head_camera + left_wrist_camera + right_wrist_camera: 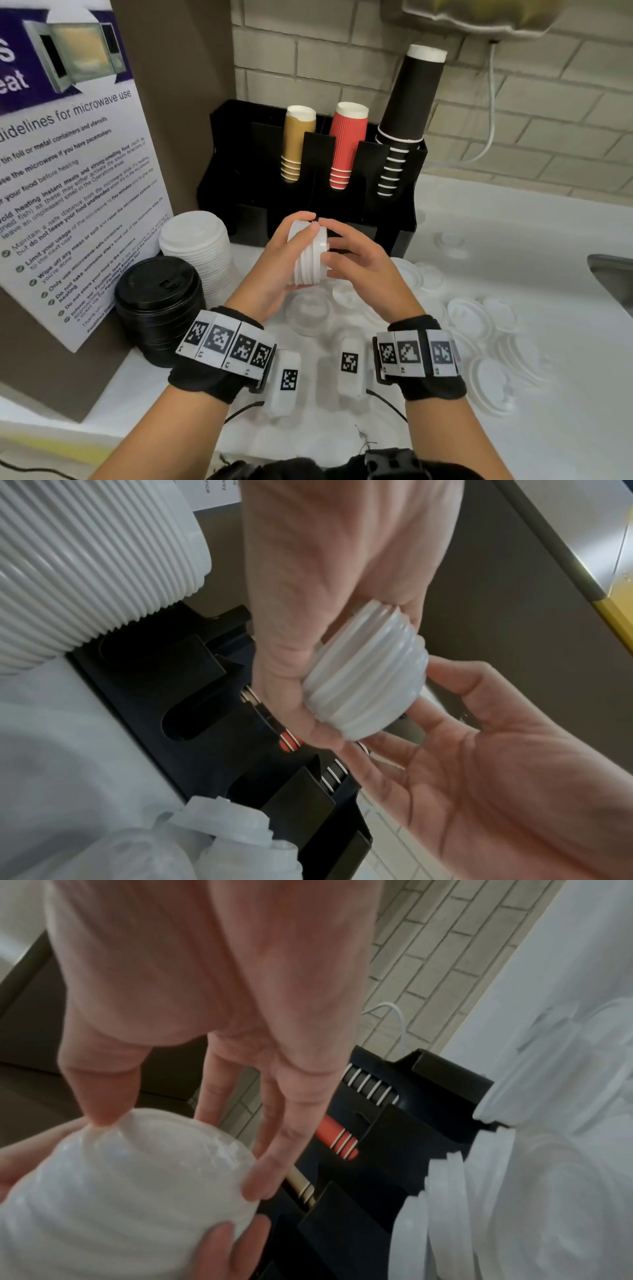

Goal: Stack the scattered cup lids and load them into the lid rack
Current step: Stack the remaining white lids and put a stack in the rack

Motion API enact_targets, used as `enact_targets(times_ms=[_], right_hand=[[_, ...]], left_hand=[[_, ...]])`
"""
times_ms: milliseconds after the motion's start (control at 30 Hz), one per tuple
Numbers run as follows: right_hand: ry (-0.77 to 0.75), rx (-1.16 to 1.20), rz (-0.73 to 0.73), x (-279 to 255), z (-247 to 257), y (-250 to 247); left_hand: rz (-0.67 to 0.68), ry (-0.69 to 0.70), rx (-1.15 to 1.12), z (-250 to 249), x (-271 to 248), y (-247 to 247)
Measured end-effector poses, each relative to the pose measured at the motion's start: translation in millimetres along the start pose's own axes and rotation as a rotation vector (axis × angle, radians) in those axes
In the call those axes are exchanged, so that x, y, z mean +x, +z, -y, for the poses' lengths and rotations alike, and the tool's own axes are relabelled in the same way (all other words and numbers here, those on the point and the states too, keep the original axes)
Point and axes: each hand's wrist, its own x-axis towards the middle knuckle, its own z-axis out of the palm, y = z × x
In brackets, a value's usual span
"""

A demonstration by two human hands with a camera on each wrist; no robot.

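Observation:
My left hand (pixel 277 263) grips a short stack of white cup lids (pixel 306 260), held on its side above the counter just in front of the black rack (pixel 236 161). My right hand (pixel 356 260) meets the stack's right end with nearly straight fingers, thumb on the upper rim. In the left wrist view the lid stack (pixel 366 691) sits in the left hand (pixel 308 610), with the right hand (pixel 479 764) spread behind it. The right wrist view has the right hand (pixel 212 988) with its thumb and a fingertip on the stack's (pixel 120 1191) top lid. Several loose white lids (pixel 476 322) lie scattered on the counter to the right.
A tall stack of white lids (pixel 197 246) and one of black lids (pixel 159 301) stand at the left beside a microwave notice board (pixel 68 171). The rack's upper slots hold gold, red and black cups (pixel 346 144). A sink edge (pixel 613 274) is at the far right.

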Motion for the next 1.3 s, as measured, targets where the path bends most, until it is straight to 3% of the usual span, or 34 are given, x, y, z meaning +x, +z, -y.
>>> enact_targets(times_ms=[300, 700, 767, 867, 933, 1033, 1167, 1300], right_hand=[[-0.052, -0.102, 0.013, -2, 2, -6], [-0.114, -0.012, -0.004, 2, -3, 8], [-0.059, -0.016, 0.011, 6, -6, 9], [0.065, -0.375, 0.102, 15, -16, 9], [0.126, -0.674, 0.268, 18, -24, 13], [0.226, -0.922, 0.481, 22, -33, 26], [0.275, -1.030, 0.539, 27, -43, 36], [0.250, -0.911, 0.437, 26, -46, 23]], left_hand=[[0.043, 0.014, -0.012, 0, -6, 4], [-0.045, 0.013, -0.096, 5, -1, 3], [-0.095, 0.022, -0.092, 5, 3, -4], [-0.192, 0.042, -0.081, 4, 9, -16], [-0.218, 0.046, -0.073, 4, 10, -21], [-0.226, 0.047, -0.084, 5, 9, -25], [-0.214, 0.025, -0.118, 5, 6, -27], [-0.217, 0.031, -0.116, 3, 2, -31]])
